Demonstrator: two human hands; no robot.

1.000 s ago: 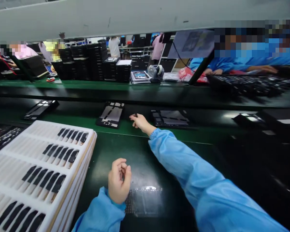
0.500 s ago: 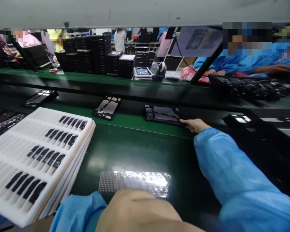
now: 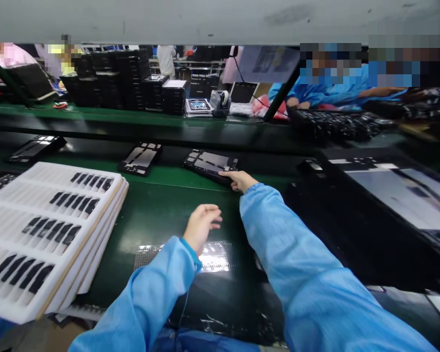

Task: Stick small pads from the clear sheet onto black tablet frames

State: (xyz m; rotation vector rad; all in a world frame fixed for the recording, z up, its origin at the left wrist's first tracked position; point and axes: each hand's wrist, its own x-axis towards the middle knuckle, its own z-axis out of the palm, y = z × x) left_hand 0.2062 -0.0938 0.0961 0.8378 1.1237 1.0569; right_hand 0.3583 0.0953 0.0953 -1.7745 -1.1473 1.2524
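My right hand [image 3: 241,180] is at the near right corner of a black tablet housing [image 3: 212,161] with grey panels inside. The index finger lies over its rim, while the other fingers curl at the edge. My left hand [image 3: 202,226] hangs over the green work surface, holding nothing, its fingers loosely bent and apart. Below it, partly covered by the left sleeve, lies a clear dotted sheet [image 3: 216,256]. A second tablet housing [image 3: 141,158] rests to the left on the green strip, and a third [image 3: 36,148] lies farther left.
White foam trays [image 3: 58,215] with rows of small black-and-white parts are stacked at left. Large dark panels [image 3: 388,195] lie at right. Behind a raised ledge [image 3: 132,117] stand black box stacks [image 3: 121,80] and a tape dispenser [image 3: 220,101]. People in blue sleeves sit at far right.
The view has turned right. My left hand has come up over the work surface. The housing at my right hand has turned, its near right corner drawn toward me.
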